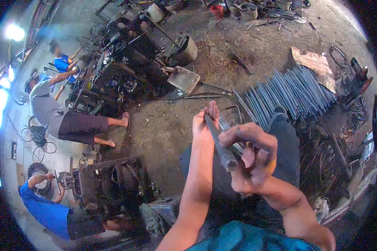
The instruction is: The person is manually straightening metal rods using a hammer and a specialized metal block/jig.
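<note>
**Two bare hands on one dark metal rod**

Head view: held a dark grey round metal rod [217, 141] up in front of the body, slanting from upper left down to lower right. Left hand [204, 122] laid against the rod's upper end, fingers stretched upward and pressed along it rather than curled round. Right hand [251, 157] clamped about the lower, thicker end, fingers bent tight, thumb across. Below the hands, dark trousers [287, 142] and a teal shirt hem [247, 238].

Beyond the right hand, a heap of long grey steel bars [291, 92] spread on the dirt floor [163, 125], with a torn sheet of brown cardboard [314, 65] just past it. Ahead, a grimy black machine bench [121, 71] crowded with parts, and a flat grey metal plate [183, 79] leaning at its near corner.

On the left, three other people: one in a grey shirt [44, 104] bent toward the bench, one in blue [63, 62] farther back, one in a blue shirt [46, 209] low at the edge, arm raised beside a dark machine [109, 180].
</note>
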Demonstrator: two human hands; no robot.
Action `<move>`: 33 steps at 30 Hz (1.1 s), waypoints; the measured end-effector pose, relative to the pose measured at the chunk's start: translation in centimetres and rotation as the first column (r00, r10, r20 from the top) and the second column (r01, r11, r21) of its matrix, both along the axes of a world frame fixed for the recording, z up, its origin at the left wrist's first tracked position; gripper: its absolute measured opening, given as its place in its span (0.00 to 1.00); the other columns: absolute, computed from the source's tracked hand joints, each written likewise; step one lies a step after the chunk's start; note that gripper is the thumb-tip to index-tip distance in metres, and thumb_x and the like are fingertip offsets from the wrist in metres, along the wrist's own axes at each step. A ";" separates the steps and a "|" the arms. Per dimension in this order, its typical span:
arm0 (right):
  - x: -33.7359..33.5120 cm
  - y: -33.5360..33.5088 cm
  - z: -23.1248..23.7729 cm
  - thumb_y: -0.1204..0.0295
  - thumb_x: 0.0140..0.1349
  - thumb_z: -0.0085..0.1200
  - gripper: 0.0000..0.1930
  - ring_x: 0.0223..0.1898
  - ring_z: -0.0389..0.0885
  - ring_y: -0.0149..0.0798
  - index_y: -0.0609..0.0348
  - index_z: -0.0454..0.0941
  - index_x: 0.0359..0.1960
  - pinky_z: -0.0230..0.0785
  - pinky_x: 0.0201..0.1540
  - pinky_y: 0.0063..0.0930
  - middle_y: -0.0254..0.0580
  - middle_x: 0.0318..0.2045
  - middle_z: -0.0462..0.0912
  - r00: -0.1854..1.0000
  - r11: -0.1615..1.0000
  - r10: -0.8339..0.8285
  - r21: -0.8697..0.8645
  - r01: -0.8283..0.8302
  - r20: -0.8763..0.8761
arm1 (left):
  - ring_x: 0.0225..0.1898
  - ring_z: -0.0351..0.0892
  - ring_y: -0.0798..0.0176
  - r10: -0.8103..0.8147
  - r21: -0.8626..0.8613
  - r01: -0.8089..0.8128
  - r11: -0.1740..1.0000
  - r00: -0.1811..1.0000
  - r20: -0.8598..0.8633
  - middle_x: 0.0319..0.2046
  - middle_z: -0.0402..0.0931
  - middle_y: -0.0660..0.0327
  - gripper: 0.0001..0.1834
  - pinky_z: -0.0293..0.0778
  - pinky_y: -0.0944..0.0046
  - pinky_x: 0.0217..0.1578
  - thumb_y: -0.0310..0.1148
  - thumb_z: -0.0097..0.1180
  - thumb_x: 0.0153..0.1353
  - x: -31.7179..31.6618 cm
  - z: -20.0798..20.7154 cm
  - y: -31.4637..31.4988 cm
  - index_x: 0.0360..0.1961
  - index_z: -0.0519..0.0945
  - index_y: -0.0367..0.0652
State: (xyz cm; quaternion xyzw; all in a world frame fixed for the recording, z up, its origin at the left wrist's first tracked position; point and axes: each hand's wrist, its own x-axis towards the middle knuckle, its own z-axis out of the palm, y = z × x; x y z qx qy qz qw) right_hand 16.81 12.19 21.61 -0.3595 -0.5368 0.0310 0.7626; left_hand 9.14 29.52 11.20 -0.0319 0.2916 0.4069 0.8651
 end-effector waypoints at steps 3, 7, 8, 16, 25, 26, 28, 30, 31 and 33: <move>0.2 -0.3 0.3 0.82 0.55 0.51 0.25 0.38 0.76 0.40 0.65 0.55 0.53 0.72 0.40 0.31 0.54 0.40 0.72 0.999 0.999 0.027 -0.028 -0.028 -0.017 | 0.45 0.80 0.48 -0.067 -0.020 0.067 0.998 0.998 -0.002 0.45 0.75 0.44 0.08 0.82 0.52 0.40 0.29 0.31 0.69 -0.6 -0.8 1.3 0.44 0.61 0.37; 0.1 -0.4 -0.1 0.78 0.58 0.50 0.23 0.37 0.75 0.38 0.64 0.55 0.53 0.73 0.38 0.29 0.55 0.41 0.71 0.994 0.997 0.028 -0.064 -0.035 -0.101 | 0.45 0.80 0.48 -0.065 0.006 0.066 0.998 0.996 -0.062 0.44 0.75 0.44 0.08 0.82 0.51 0.41 0.30 0.31 0.69 -0.4 -1.3 1.1 0.44 0.60 0.37; 0.2 -0.5 0.0 0.78 0.58 0.50 0.23 0.37 0.75 0.38 0.64 0.55 0.53 0.73 0.38 0.29 0.55 0.41 0.71 0.995 0.997 0.024 -0.066 -0.031 -0.101 | 0.45 0.79 0.48 -0.055 0.017 0.056 0.998 0.997 -0.051 0.44 0.75 0.44 0.08 0.82 0.51 0.42 0.30 0.31 0.69 -0.3 -1.1 0.8 0.44 0.60 0.37; 0.9 1.1 -0.3 0.83 0.47 0.56 0.20 0.37 0.78 0.46 0.64 0.71 0.45 0.69 0.42 0.33 0.50 0.37 0.79 0.983 0.984 -0.146 0.085 0.157 -0.115 | 0.49 0.77 0.45 0.029 -0.042 -0.028 0.999 1.000 0.012 0.45 0.73 0.42 0.09 0.79 0.49 0.45 0.31 0.34 0.69 -0.7 0.3 0.8 0.43 0.61 0.37; 7.8 1.3 -7.1 0.77 0.65 0.45 0.12 0.41 0.78 0.38 0.57 0.67 0.50 0.73 0.40 0.31 0.43 0.43 0.76 0.629 0.974 -0.197 -0.221 0.040 -0.752 | 0.63 0.62 0.50 0.322 0.609 -0.251 0.752 0.947 -0.007 0.61 0.64 0.53 0.21 0.61 0.46 0.61 0.27 0.37 0.66 -1.6 6.1 -1.3 0.61 0.60 0.44; 9.1 1.3 -8.5 0.76 0.65 0.45 0.09 0.39 0.78 0.38 0.57 0.69 0.46 0.72 0.39 0.31 0.42 0.40 0.76 0.475 0.976 -0.149 -0.205 -0.068 -0.867 | 0.64 0.60 0.50 0.370 0.705 -0.235 0.669 0.928 -0.042 0.62 0.63 0.54 0.22 0.61 0.46 0.60 0.28 0.38 0.67 -1.0 6.5 -1.9 0.62 0.60 0.48; 9.9 2.0 -11.7 0.75 0.64 0.46 0.06 0.36 0.77 0.37 0.58 0.71 0.42 0.72 0.37 0.31 0.41 0.36 0.77 0.293 0.969 -0.084 -0.147 -0.198 -0.952 | 0.63 0.62 0.50 0.333 0.788 -0.194 0.584 0.943 -0.015 0.62 0.63 0.54 0.28 0.64 0.47 0.59 0.27 0.42 0.66 -1.8 7.0 -2.5 0.66 0.55 0.52; 10.9 2.7 -17.2 0.72 0.64 0.46 0.05 0.31 0.76 0.36 0.58 0.72 0.34 0.69 0.36 0.30 0.39 0.28 0.76 0.015 0.872 -0.199 -0.184 -0.454 -0.980 | 0.59 0.68 0.50 0.295 0.909 -0.015 0.417 0.948 -0.120 0.60 0.64 0.52 0.36 0.67 0.48 0.57 0.24 0.48 0.63 -0.2 7.9 -4.6 0.69 0.49 0.54; 10.8 3.0 -19.1 0.72 0.64 0.46 0.05 0.31 0.76 0.36 0.58 0.72 0.34 0.69 0.36 0.30 0.39 0.28 0.76 0.018 0.873 -0.207 -0.193 -0.447 -0.978 | 0.49 0.77 0.49 0.296 0.926 0.008 0.377 0.946 -0.129 0.52 0.73 0.50 0.45 0.70 0.51 0.53 0.25 0.57 0.58 0.9 8.2 -5.9 0.70 0.43 0.53; 10.7 3.2 -20.9 0.69 0.64 0.46 0.07 0.27 0.74 0.35 0.59 0.72 0.31 0.67 0.34 0.31 0.37 0.22 0.73 0.037 0.830 -0.165 -0.159 -0.535 -0.986 | 0.47 0.78 0.50 0.264 0.953 0.156 0.260 0.938 -0.226 0.49 0.75 0.50 0.48 0.72 0.50 0.51 0.23 0.57 0.57 1.4 8.8 -8.5 0.70 0.39 0.51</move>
